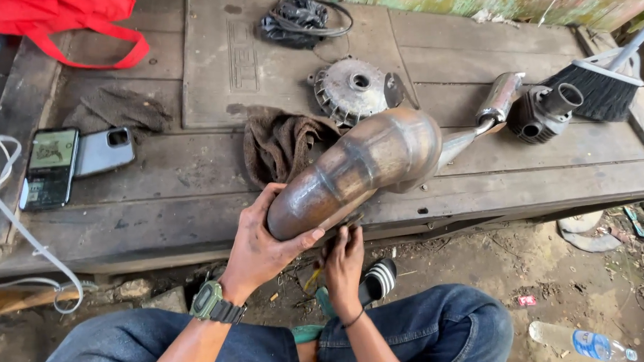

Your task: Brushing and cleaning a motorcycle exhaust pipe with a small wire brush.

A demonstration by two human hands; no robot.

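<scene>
Your left hand (256,247) cradles the near end of the rusty exhaust pipe (357,169), fingers wrapped round its mouth at centre frame, while the fat belly of the pipe rests on the wooden counter (159,208) and its thin chromed tail runs toward the upper right. Your right hand (343,262) sits just below that mouth, fingers pinched on something small and dark at the rim; what it is cannot be made out. Judging from this, work on the pipe's opening is under way, not finished. A brown rag (281,143) lies just behind the pipe, and a finned metal hub (351,87) sits beyond it untouched.
</scene>
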